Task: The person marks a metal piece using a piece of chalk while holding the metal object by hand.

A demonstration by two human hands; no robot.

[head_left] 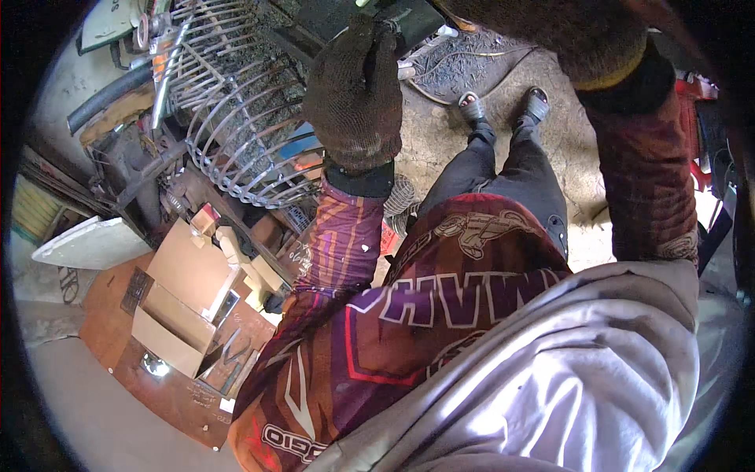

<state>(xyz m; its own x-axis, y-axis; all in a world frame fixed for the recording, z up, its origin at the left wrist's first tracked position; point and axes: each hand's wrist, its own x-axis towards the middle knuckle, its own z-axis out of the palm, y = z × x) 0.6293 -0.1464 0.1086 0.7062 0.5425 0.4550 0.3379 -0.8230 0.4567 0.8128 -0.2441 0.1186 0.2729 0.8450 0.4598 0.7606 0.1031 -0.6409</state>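
Observation:
My left hand (354,102), in a dark brown knitted glove, reaches to the top of the view. Its fingers are curled in at the edge of a dark flat metal piece (417,22); what they grip is hidden behind the glove. High at the upper right, close to the camera, is my right hand (582,39) in a similar glove with a yellowish cuff band. Its fingers run out of the picture at the top, so their hold does not show.
Left of my left hand stands a cage of curved metal rods (248,134). Farther left lie a metal tube (169,79) and an opened cardboard box (189,275) on a brown board (118,315). A cable (440,98) crosses the floor ahead of my sandaled feet. Red metalwork (696,90) stands at right.

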